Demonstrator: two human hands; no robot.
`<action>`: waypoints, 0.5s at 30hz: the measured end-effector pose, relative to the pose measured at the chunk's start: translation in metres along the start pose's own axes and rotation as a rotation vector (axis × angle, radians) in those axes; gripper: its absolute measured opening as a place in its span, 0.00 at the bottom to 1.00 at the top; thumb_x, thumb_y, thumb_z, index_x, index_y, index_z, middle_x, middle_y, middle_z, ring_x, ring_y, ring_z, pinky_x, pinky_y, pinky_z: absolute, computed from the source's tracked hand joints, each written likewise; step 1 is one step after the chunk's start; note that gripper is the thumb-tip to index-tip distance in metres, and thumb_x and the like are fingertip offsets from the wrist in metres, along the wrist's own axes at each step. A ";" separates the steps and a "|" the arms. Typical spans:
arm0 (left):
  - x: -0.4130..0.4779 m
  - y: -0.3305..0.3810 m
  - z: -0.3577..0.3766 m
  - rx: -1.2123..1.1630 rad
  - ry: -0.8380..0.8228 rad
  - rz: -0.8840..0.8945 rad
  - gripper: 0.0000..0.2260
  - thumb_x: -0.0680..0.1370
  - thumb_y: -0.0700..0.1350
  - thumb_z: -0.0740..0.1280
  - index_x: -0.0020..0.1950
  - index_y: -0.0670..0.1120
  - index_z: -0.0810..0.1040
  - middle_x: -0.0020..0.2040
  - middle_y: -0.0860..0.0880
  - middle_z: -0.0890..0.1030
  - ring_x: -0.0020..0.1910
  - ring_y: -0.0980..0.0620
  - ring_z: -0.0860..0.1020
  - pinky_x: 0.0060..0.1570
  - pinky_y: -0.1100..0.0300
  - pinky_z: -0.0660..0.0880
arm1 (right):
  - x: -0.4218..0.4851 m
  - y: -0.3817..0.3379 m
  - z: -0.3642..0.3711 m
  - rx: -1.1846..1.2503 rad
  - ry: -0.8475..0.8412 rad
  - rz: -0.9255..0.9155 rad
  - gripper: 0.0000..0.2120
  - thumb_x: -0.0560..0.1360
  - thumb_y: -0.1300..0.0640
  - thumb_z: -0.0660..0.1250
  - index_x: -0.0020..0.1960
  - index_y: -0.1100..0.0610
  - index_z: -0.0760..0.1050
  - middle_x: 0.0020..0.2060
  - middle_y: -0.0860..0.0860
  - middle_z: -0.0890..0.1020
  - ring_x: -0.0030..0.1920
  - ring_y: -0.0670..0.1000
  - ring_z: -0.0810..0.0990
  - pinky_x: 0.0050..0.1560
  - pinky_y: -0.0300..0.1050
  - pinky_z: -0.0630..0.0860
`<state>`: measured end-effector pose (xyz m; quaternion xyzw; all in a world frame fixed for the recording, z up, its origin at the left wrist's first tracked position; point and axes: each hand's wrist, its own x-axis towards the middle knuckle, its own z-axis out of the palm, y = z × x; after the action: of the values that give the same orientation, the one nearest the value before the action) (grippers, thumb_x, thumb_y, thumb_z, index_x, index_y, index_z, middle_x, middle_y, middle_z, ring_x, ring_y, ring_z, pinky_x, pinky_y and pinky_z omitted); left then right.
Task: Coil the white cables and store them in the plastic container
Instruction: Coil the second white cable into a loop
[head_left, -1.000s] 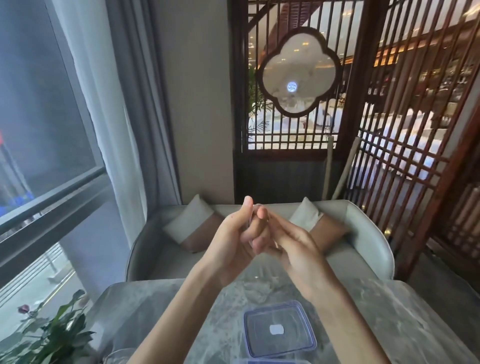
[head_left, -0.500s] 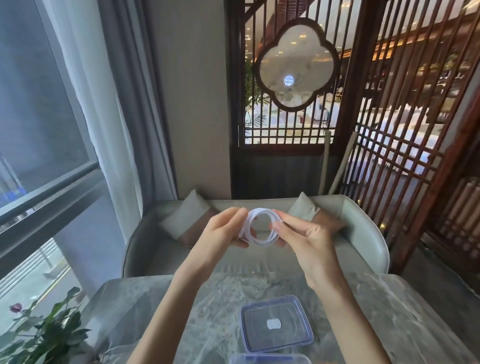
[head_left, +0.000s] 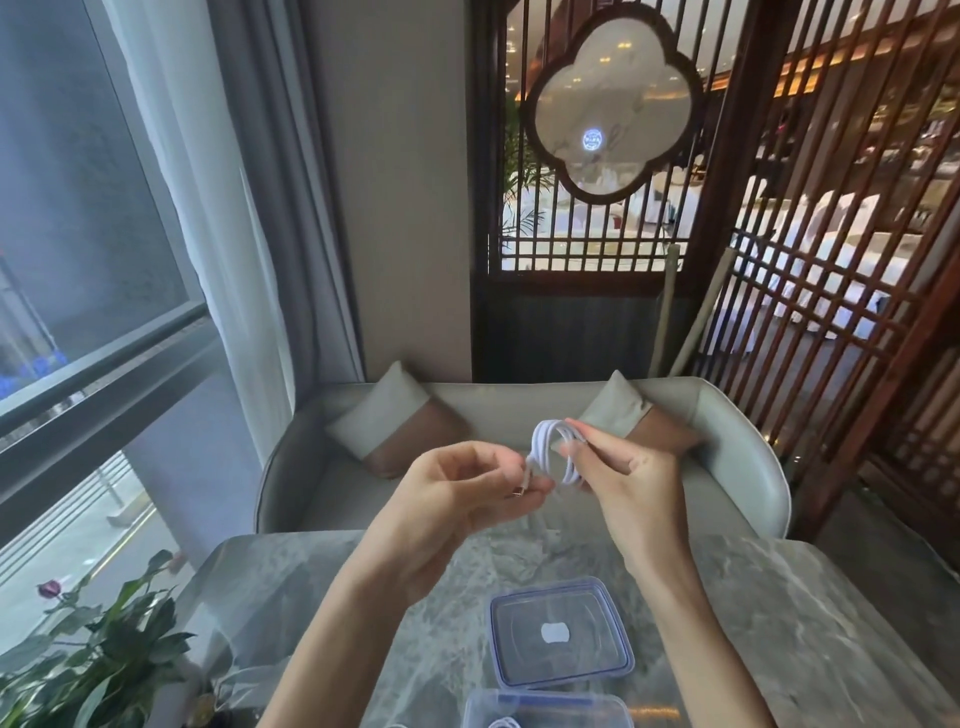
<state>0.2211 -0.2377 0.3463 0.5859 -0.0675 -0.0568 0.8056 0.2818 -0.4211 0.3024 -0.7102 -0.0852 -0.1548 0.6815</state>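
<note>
A white cable, wound into a small coil, is held up in the air above the far side of the table. My right hand pinches the coil's right side between thumb and fingers. My left hand pinches the loose end with its plug at the coil's lower left. Below, on the grey marble table, lies a clear plastic lid with a blue rim. The clear plastic container shows at the bottom edge, with a bit of white cable inside.
A grey sofa with two cushions stands behind the table. A potted plant with a dark rosebud sits at the table's left. A window and curtain fill the left; a dark wooden lattice screen closes the back and right.
The hands were clasped together, then parted with the coil between them. Now my right hand holds the coil alone while my left has slid down to its loose end.
</note>
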 end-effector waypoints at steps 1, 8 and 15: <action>-0.002 0.000 0.002 -0.009 -0.027 0.010 0.06 0.75 0.34 0.70 0.49 0.33 0.78 0.48 0.35 0.84 0.50 0.44 0.84 0.52 0.57 0.80 | -0.003 -0.003 0.000 -0.019 0.018 -0.026 0.11 0.76 0.57 0.73 0.57 0.45 0.85 0.50 0.40 0.87 0.56 0.43 0.85 0.58 0.54 0.82; 0.002 -0.016 0.022 0.112 0.071 0.174 0.20 0.66 0.39 0.79 0.52 0.39 0.75 0.39 0.43 0.81 0.38 0.50 0.80 0.37 0.63 0.76 | -0.028 -0.017 0.008 -0.067 0.075 -0.121 0.11 0.77 0.56 0.73 0.55 0.42 0.85 0.43 0.34 0.87 0.47 0.39 0.86 0.48 0.34 0.80; 0.007 -0.015 0.018 0.199 -0.087 0.149 0.09 0.73 0.41 0.76 0.48 0.42 0.78 0.46 0.44 0.85 0.46 0.48 0.83 0.50 0.52 0.79 | -0.029 -0.020 -0.006 0.128 -0.026 -0.003 0.10 0.77 0.58 0.72 0.56 0.48 0.86 0.50 0.44 0.88 0.55 0.43 0.85 0.58 0.39 0.81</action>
<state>0.2248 -0.2603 0.3380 0.6533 -0.1512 -0.0152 0.7417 0.2473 -0.4230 0.3120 -0.6669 -0.1046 -0.1409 0.7242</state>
